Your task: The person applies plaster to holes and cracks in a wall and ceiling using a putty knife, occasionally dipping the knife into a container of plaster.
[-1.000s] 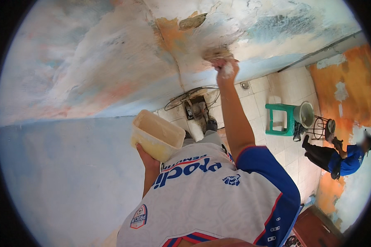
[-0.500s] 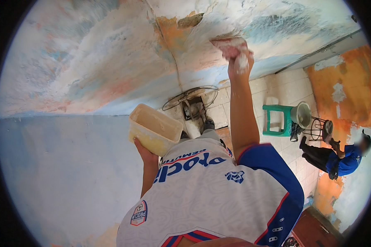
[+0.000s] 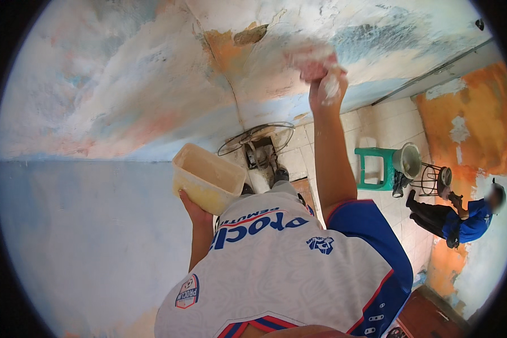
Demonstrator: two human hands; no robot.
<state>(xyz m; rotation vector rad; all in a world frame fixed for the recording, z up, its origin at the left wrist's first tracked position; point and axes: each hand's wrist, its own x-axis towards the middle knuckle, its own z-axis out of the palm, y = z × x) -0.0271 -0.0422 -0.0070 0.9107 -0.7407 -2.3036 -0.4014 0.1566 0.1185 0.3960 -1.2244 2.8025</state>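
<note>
"Plastic tub (image 3: 203, 192): where is it?"

"By the shirt (image 3: 265, 265). The left hand (image 3: 197, 210) holds it, half open round its side."

"And the right hand (image 3: 329, 87)?"

"Closed on a blurry flat tool (image 3: 307, 59) by the wall (image 3: 141, 84)."

- The left wall (image 3: 96, 236) is coated in pale blue.
- The right wall (image 3: 462, 110) is coloured orange, interrupted by pale patches.
- The floor (image 3: 391, 118) is covered with light tiles.
- A green stool (image 3: 387, 169) and a black-framed stool (image 3: 445, 176) are positioned at right.
</note>
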